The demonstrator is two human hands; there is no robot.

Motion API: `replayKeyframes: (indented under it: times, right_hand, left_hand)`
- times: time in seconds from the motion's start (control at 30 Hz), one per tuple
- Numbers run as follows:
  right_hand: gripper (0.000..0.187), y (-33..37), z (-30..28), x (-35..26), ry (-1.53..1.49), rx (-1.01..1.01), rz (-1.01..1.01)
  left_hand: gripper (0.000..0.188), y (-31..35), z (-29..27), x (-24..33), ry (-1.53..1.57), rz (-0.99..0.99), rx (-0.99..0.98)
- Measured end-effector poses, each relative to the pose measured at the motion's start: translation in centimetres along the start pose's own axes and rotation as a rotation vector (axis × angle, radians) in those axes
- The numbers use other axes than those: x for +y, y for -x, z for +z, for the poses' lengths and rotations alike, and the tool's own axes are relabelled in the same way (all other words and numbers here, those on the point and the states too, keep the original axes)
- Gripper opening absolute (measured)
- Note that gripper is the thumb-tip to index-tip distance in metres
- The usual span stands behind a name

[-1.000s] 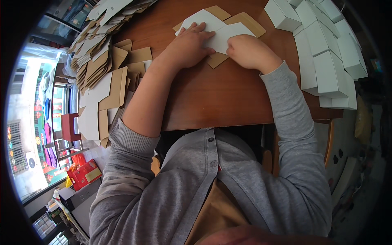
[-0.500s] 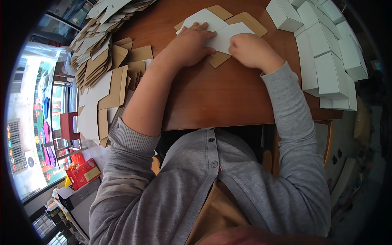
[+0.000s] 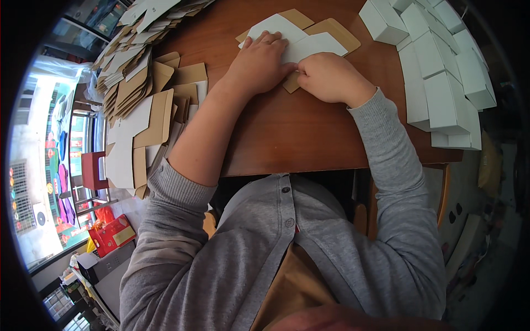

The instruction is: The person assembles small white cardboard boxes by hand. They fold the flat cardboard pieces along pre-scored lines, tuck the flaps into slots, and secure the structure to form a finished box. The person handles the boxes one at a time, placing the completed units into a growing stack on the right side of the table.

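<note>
Cardboard blank [image 3: 302, 46], plain white beneath fingers [image 3: 268, 42]

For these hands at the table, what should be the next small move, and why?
Perhaps the right hand should gently lift the near brown flap. That flap sticks out beside the curled right fingers, and the left hand lies spread on the white cardboard, so it could probably keep the piece steady.
</note>
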State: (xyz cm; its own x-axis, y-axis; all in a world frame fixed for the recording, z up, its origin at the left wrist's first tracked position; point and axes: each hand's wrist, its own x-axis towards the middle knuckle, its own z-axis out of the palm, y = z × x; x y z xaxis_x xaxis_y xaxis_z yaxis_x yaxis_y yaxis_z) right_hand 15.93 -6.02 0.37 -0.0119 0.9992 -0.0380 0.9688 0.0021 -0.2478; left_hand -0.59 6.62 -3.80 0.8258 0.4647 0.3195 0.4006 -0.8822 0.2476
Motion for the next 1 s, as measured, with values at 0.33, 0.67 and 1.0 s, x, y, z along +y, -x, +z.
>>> replayKeyframes:
  times: [0.33,0.67,1.0]
  right_hand:
    - [0.030,-0.9,-1.0,3.3,0.061,0.027,0.238]
    - [0.027,-0.9,-0.6,1.6,0.011,-0.007,0.110]
    - [0.030,-1.5,-1.3,4.0,0.109,0.106,0.345]
  left_hand:
    - [0.063,-0.3,-1.2,1.1,-0.002,-0.057,-0.087]
    - [0.061,-0.4,-0.8,0.2,0.030,-0.038,-0.086]
    - [0.055,-0.1,-0.8,-0.1,0.022,0.004,-0.065]
